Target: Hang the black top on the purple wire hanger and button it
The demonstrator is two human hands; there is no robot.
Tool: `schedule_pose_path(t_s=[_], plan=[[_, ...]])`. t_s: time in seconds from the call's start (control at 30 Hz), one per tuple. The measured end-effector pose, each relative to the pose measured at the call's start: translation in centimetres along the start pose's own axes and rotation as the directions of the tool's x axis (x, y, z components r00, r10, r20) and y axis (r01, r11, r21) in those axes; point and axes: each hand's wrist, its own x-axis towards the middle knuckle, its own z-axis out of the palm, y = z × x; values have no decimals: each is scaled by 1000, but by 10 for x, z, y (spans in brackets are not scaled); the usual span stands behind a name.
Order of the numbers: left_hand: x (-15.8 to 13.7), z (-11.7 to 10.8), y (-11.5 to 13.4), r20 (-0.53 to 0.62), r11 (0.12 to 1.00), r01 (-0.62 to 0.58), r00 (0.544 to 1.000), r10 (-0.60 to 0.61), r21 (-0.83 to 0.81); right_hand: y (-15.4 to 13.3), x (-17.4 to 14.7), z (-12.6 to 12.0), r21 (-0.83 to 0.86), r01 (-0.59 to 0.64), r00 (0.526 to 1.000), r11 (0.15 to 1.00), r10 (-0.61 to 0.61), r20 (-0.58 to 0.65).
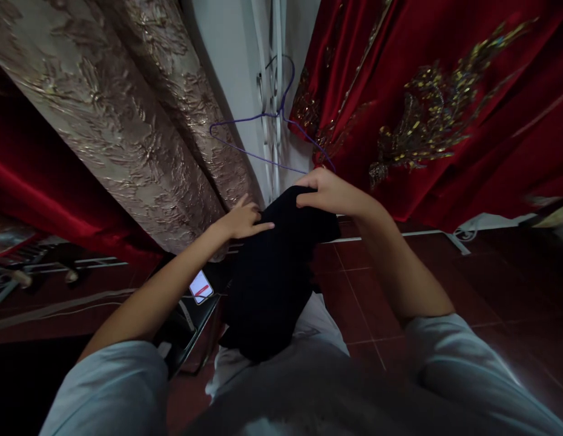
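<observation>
dim overall | phone screen (pixel 200 287) glows | black cloth (pixel 272 272) underexposed | wide-angle edge stretch

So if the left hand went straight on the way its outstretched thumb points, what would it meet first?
Most likely the dark cloth: the left hand's thumb lies against or just over it, though depth is unclear.

Crinkled beige fabric (pixel 104 109) is hanging at upper left, red fabric (pixel 77 212) hanging beside it; red drapery (pixel 445 36) is hanging at right, its gold sequinned motif (pixel 427 121) showing. White poles (pixel 278 36) are standing between, before a pale wall (pixel 222 36). A lit phone (pixel 201 287) is lying on a dark surface (pixel 203 312) at left, dark red floor tiles (pixel 481 278) showing at right.
</observation>
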Motion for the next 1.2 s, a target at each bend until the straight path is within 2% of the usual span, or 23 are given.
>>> schedule_pose_path(t_s=[0.07,0.13,0.2,0.23,0.37,0.43,0.53,0.63,0.7,0.8,0.9,1.0,1.1,1.2], plan=[[0,-20,-21,18,985,0,1000,-3,172,-5,-2,-8,-113,141,978,984,-156,-137],[-1,-42,-40,-47,960,47,998,-36,276,4,9,-13,-191,230,900,954,-283,-332],[-5,-61,-53,-96,944,79,994,-50,321,27,35,-14,-191,250,817,949,-313,-485],[-8,-68,-57,-92,942,77,995,-49,326,43,52,-11,-182,237,797,954,-298,-525],[-27,-78,-61,-41,948,17,999,-4,317,103,115,14,-47,44,841,998,-63,-538],[-36,-79,-64,-69,954,18,998,3,300,122,127,24,-28,32,856,999,-42,-516],[-43,-82,-74,-166,963,99,984,-57,250,136,115,23,-43,80,853,996,-91,-514],[-39,-89,-75,-236,968,169,964,-123,183,142,87,3,-83,88,822,993,-120,-557],[-31,-94,-64,-298,978,153,949,-104,145,142,70,-13,-151,115,805,982,-181,-564],[-14,-100,-31,-416,979,17,907,70,201,136,54,-30,-240,148,800,959,-259,-541],[5,-105,5,-475,970,-116,856,207,213,129,46,-33,-225,148,814,963,-248,-525],[28,-107,32,-513,977,-171,831,214,130,120,40,-24,-151,174,854,973,-225,-468],[54,-107,46,-513,973,-208,828,229,98,103,28,-8,-128,193,901,973,-228,-370],[72,-110,50,-433,956,-220,855,285,195,76,5,0,-92,90,971,992,-107,-212]])
